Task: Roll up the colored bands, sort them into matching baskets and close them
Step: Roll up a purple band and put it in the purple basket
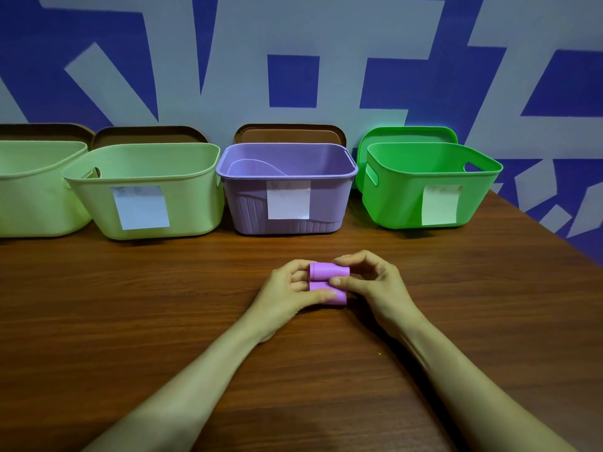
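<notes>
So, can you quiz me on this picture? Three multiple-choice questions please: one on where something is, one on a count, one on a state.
1. Where is the purple band?
A) inside a basket
B) in both hands, in front of the baskets
C) on a lid

2. How many baskets are in view?
A) two
B) three
C) four

3. The purple basket is:
A) open
B) lidded
C) tipped over

Answers:
1 B: the left hand and right hand pinch it at the table.
2 C: two pale green baskets, the purple one and a bright green basket.
3 A: its brown lid stands behind it.
</notes>
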